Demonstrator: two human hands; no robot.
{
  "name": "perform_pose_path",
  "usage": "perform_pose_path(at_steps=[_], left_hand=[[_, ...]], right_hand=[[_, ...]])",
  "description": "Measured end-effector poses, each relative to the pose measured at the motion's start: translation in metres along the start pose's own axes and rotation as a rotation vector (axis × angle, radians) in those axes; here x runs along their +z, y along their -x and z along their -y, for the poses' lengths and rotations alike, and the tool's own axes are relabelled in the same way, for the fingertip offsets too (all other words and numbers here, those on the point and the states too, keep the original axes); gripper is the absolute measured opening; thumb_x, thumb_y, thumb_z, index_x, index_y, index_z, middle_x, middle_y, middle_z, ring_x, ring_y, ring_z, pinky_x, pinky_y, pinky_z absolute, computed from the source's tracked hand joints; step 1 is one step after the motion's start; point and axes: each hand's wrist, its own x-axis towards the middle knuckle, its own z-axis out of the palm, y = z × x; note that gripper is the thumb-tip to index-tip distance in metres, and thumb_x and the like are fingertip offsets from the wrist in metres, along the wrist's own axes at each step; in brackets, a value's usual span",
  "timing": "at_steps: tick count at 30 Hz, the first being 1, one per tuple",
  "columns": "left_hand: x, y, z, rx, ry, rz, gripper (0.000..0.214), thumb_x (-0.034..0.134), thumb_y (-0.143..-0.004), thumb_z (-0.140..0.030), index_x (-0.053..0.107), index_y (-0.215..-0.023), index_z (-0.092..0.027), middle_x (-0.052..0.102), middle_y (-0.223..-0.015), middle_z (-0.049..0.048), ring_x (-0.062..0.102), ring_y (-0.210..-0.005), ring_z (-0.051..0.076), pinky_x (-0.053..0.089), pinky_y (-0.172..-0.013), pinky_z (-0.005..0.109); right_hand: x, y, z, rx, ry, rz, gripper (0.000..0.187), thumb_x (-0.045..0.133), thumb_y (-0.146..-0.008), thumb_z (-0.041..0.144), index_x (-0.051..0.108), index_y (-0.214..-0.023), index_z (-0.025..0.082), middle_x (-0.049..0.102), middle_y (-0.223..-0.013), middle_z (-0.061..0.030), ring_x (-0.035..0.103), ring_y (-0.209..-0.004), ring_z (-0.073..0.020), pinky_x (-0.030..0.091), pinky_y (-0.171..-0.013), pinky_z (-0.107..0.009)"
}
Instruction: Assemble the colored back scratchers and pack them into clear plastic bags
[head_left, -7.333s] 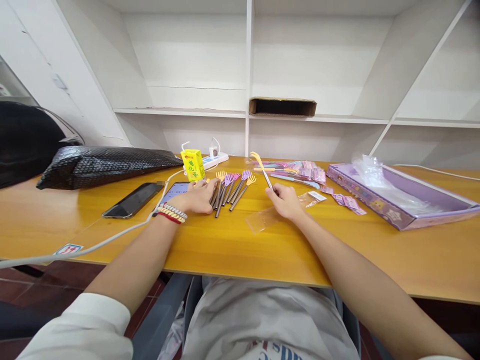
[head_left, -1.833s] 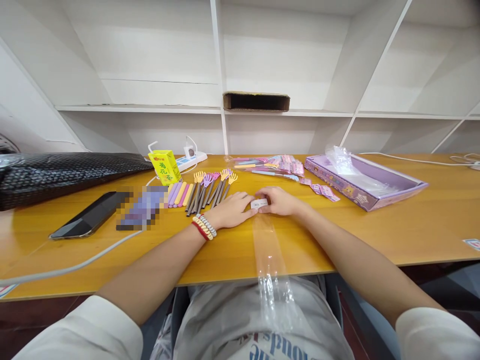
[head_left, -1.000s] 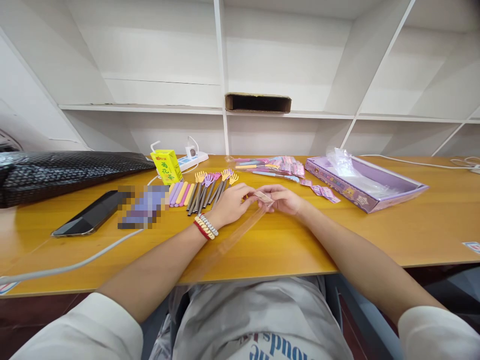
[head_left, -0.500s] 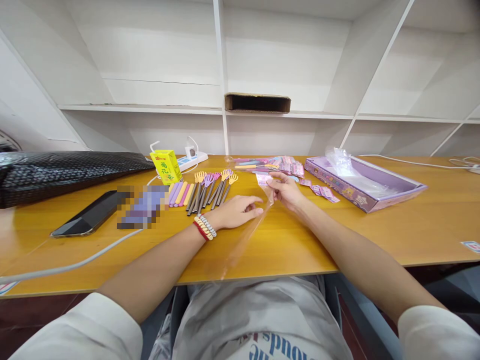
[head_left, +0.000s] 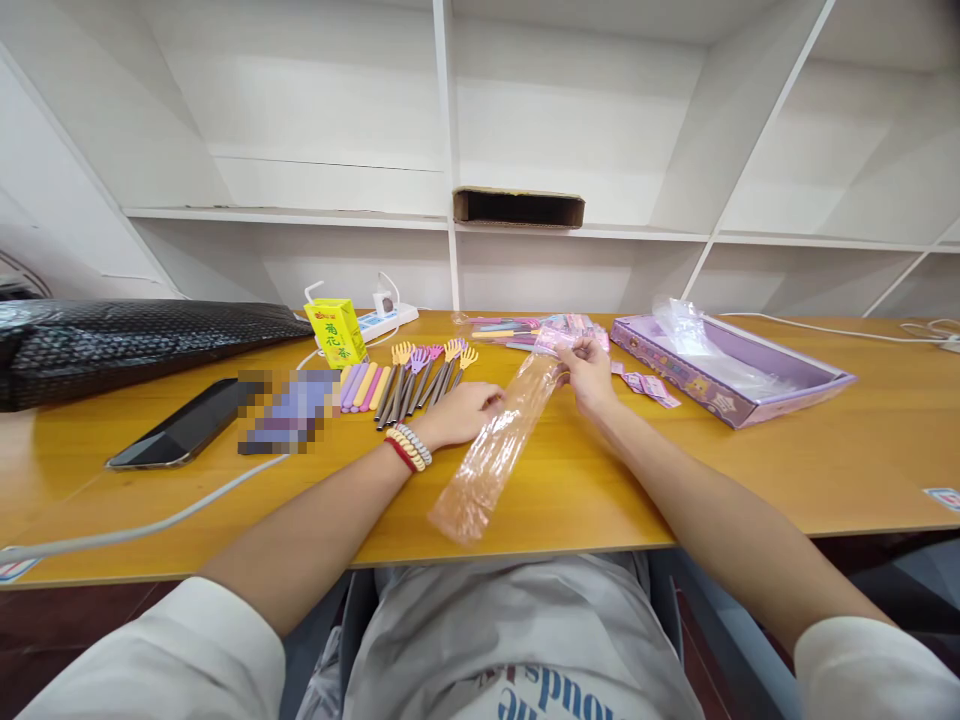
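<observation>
My right hand pinches the pink top end of a clear plastic bag. The bag slants down towards the table's front edge, long, flat and shiny. Just left of it is my left hand, fingers loosely bent and apart, with no object visible in them; the bag partly covers the fingertips. Beyond that hand lie several back scratchers with dark shafts and yellow, purple or pink claw heads. A row of purple, yellow and pink handle-like sticks sits to their left.
Packaged pieces with pink cards are piled at the back. Small pink packets lie before a purple tray holding clear plastic. On the left are a yellow drink carton, a phone, a white cable and a black wrapped bundle.
The clear bag has turned from edge-on to its broad face, its lower end now over the table. My left hand has shifted slightly left; my right hand has moved slightly right.
</observation>
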Motion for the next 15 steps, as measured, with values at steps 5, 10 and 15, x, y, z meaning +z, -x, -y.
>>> perform_pose_path(at_steps=[5, 10, 15], left_hand=[[-0.003, -0.004, 0.008, -0.253, 0.479, -0.035, 0.050, 0.029, -0.088, -0.052, 0.059, -0.095, -0.013, 0.065, -0.079, 0.0072, 0.059, -0.068, 0.016, 0.044, -0.066, 0.030], [-0.001, 0.001, -0.002, -0.108, 0.638, 0.185, 0.041, 0.061, -0.072, -0.048, 0.057, -0.095, -0.013, 0.063, -0.080, 0.0040, 0.057, -0.070, 0.013, 0.043, -0.066, 0.027], [0.002, 0.003, -0.007, -0.070, 0.480, 0.203, 0.030, 0.072, -0.062, -0.036, 0.054, -0.074, -0.014, 0.055, -0.065, -0.0023, 0.048, -0.058, 0.009, 0.039, -0.055, 0.023]], right_hand=[[-0.006, -0.007, 0.007, -0.085, -0.019, -0.147, 0.037, 0.063, -0.067, 0.040, 0.033, -0.082, 0.023, 0.050, -0.064, 0.0070, 0.053, -0.048, -0.0090, 0.041, -0.040, -0.020], [-0.011, -0.013, 0.014, -0.129, -0.165, -0.236, 0.039, 0.065, -0.067, 0.043, 0.035, -0.081, 0.023, 0.050, -0.062, 0.0083, 0.054, -0.047, -0.0081, 0.040, -0.042, -0.019], [-0.009, -0.008, 0.020, 0.019, -0.295, 0.019, 0.037, 0.070, -0.064, 0.044, 0.042, -0.074, 0.021, 0.054, -0.059, 0.0061, 0.053, -0.047, -0.0081, 0.042, -0.043, -0.020]])
